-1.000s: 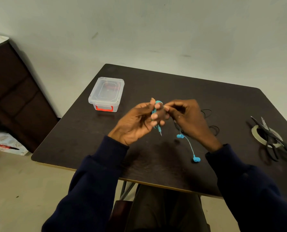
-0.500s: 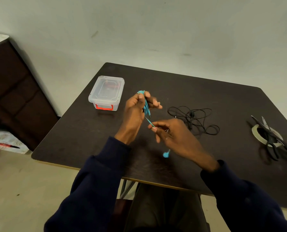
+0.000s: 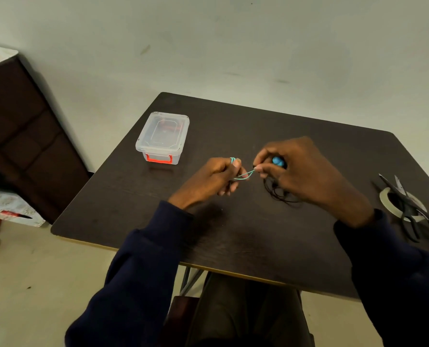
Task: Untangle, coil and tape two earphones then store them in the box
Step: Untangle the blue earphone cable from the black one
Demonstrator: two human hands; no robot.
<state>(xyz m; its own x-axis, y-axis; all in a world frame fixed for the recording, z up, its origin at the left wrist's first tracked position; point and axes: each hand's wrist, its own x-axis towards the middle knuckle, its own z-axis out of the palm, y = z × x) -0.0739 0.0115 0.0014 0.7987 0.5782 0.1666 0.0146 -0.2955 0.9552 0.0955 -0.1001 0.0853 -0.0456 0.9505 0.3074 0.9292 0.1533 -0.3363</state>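
1. Nearby, a clear plastic box with a red latch stands with its lid on at the far left of the table, well apart from both hands.
2. At the right edge, black scissors lie across a tape roll, touching it.
3. A black earphone lies in a loose tangle on the tabletop, mostly hidden under the right hand; only a few loops show below the fingers.
4. The blue earphone is held off the table between the two hands.
5. The left hand has its fingers curled around a bundle of the blue cable, with one loop showing over a fingertip at the top.
6. From there a short run of cable crosses the gap to the right hand, which pinches it between thumb and forefinger.
7. A blue earbud sits inside the right hand's curled fingers, just behind the pinch.
8. Both forearms wear dark blue sleeves.
9. The table is dark wood grain with a pale edge, set near a plain light wall.
10. A dark cabinet stands to the left, on a pale floor.
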